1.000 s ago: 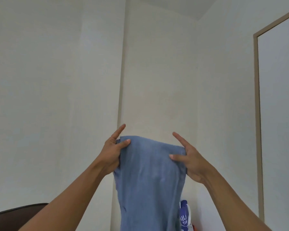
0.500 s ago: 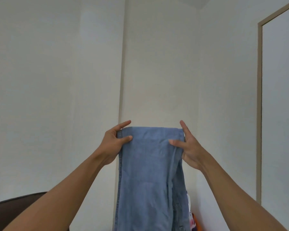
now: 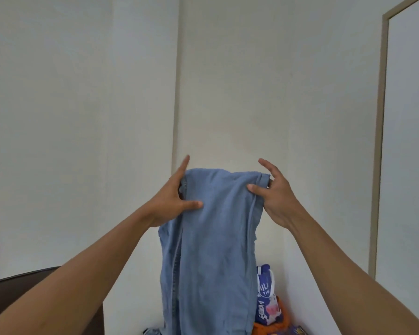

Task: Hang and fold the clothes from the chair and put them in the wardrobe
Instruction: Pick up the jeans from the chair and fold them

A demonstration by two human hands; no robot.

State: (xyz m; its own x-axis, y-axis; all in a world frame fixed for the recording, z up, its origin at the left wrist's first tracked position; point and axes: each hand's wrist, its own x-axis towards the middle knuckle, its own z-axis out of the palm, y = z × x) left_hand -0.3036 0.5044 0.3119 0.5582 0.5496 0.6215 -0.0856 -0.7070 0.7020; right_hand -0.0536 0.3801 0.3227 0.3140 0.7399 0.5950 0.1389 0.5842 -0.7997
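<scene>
Blue jeans (image 3: 211,238) held up; left hand (image 3: 171,201), right hand (image 3: 275,197) pinching top edge

The trousers (image 3: 211,238) hung in the middle, in front of the corner where two walls met, with their top edge uppermost and the rest running down out of view. The left grip (image 3: 172,199) pinched their upper left edge, thumb on the near side and fingers behind. The right grip (image 3: 276,197) pinched the upper right corner, thumb in front. The width of the cloth lay between the two grips. A chair (image 3: 3,296) stood at lower left, behind the left forearm. Low on the right, a bag (image 3: 266,291) sat just beside the trousers, partly behind them, on a package (image 3: 284,321). A tall frame (image 3: 379,165) ran up the right-hand wall, well apart from the trousers.
</scene>
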